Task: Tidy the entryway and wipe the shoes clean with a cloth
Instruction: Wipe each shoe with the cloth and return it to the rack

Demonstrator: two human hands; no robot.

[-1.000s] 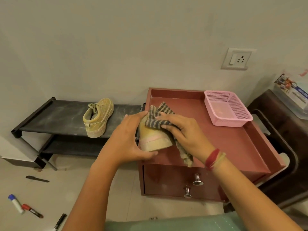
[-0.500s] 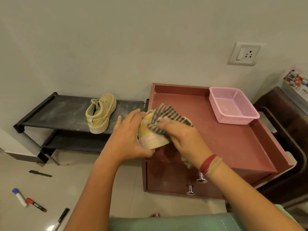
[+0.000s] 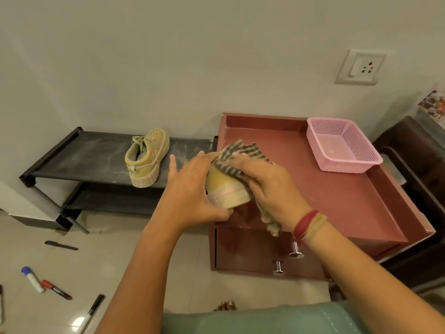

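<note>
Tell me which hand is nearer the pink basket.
Right. The right hand, holding the cloth against the held shoe, is over the cabinet top, left of the pink basket; the left hand grips the shoe's far side, toward the shoe rack.

home entryway, shoe rack [image 3: 96, 157], tiled floor [image 3: 125, 256]

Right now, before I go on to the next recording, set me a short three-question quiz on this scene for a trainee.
1. True or false: the second shoe sits in the pink basket.
2. Which of the hands holds the striped cloth against the held shoe? A left hand; B right hand; C neither.
3. Fill in: the pink basket stands on the red-brown ____.
Key: 1 false, it stands on the black rack. 2 B; the left hand grips the held shoe. 3 cabinet.
</note>
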